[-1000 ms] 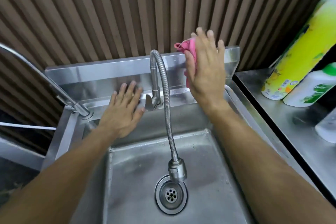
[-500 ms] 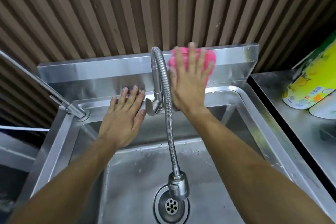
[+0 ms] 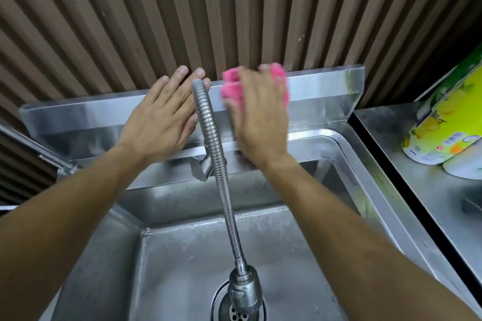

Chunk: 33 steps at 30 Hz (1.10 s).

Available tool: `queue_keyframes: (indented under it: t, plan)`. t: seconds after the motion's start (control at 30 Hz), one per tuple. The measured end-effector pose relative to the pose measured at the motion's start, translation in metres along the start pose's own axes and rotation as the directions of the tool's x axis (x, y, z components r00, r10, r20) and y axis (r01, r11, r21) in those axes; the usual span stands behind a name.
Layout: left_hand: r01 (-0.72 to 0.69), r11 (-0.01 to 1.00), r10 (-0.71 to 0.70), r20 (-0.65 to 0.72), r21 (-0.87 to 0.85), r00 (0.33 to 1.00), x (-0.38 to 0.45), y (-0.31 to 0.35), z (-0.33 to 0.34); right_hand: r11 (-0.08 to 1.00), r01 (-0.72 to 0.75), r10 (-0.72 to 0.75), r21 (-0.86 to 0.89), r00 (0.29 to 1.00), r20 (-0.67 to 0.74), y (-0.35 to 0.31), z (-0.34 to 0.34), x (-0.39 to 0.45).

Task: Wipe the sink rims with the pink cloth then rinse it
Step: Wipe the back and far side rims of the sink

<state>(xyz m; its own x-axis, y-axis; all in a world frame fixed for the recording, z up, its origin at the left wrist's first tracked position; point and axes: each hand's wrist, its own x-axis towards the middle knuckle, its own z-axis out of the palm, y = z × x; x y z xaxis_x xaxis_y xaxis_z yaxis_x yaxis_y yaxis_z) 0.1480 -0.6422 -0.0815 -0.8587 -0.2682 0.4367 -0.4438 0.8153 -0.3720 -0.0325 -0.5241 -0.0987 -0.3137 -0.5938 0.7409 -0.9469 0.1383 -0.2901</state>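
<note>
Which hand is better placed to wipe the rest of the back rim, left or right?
Right. The right hand already presses the pink cloth on the back rim; the left hand is empty.

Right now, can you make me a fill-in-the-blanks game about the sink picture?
1. The right hand presses a ____ cloth against the steel backsplash.
2. The left hand holds ____.
3. The bendy faucet hose hangs between the two ____.
4. The faucet head hangs right above the ____.

Missing words: pink; nothing; hands; drain
</note>
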Motion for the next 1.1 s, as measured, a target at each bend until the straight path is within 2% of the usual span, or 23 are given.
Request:
queue_keyframes:
  t: [0.07,0.13,0.2,0.3,0.37,0.43,0.5,0.6,0.67,0.77,0.9,0.97,1.03,1.1]
  plan:
    - [-0.003,1.000,0.003,-0.063,0.010,0.998,-0.002,0.000,0.006,0.982,0.188,-0.188,0.020,0.981,0.050,-0.009,0.007,0.001]
    - [-0.008,0.999,0.012,-0.114,0.037,0.993,-0.004,-0.003,0.012,0.974,0.218,-0.216,-0.061,0.976,0.033,0.013,0.003,0.003]
    - [0.005,0.998,0.005,-0.171,0.056,0.985,-0.006,-0.007,0.019,0.989,0.042,-0.052,-0.139,0.996,-0.069,0.042,-0.002,-0.002]
    - [0.024,0.998,-0.011,-0.223,0.052,0.975,-0.009,-0.009,0.025,0.945,-0.301,0.268,-0.130,0.937,-0.224,0.043,-0.001,-0.007]
    - [0.033,0.998,-0.020,-0.251,0.046,0.968,-0.008,-0.008,0.028,0.937,-0.327,0.297,-0.123,0.931,-0.213,0.007,0.016,-0.004]
    - [0.052,0.998,-0.041,-0.263,0.034,0.964,-0.010,-0.005,0.029,0.981,-0.155,0.139,-0.121,0.982,-0.127,-0.024,0.031,-0.007]
    - [0.100,0.995,-0.099,-0.282,-0.008,0.954,-0.014,-0.004,0.028,0.993,0.053,-0.059,-0.102,0.997,-0.050,-0.022,0.031,-0.008]
    - [0.222,0.974,-0.224,-0.247,-0.036,0.943,-0.032,-0.011,0.022,0.929,0.338,-0.333,-0.150,0.941,0.060,0.027,0.009,0.003]
    - [0.243,0.970,-0.237,-0.187,0.013,0.953,-0.048,-0.019,0.020,0.863,0.455,-0.434,-0.220,0.890,0.140,0.063,-0.004,0.009]
    - [0.229,0.972,-0.218,-0.149,0.056,0.964,-0.062,-0.022,0.023,0.803,0.503,-0.476,-0.319,0.864,0.162,0.064,-0.002,0.010]
    - [0.266,0.963,-0.256,-0.157,0.046,0.954,-0.061,-0.017,0.027,0.727,0.588,-0.576,-0.354,0.803,0.151,0.007,0.033,0.025]
    - [0.269,0.963,-0.260,-0.149,0.037,0.954,-0.061,-0.016,0.027,0.730,0.606,-0.595,-0.316,0.791,0.141,-0.009,0.042,0.033]
    - [0.270,0.962,-0.265,-0.126,0.032,0.956,-0.061,-0.015,0.025,0.755,0.605,-0.609,-0.253,0.790,0.072,-0.005,0.040,0.037]
    - [0.276,0.961,-0.273,-0.105,0.024,0.956,-0.061,-0.014,0.020,0.796,0.558,-0.565,-0.235,0.824,0.041,0.011,0.029,0.035]
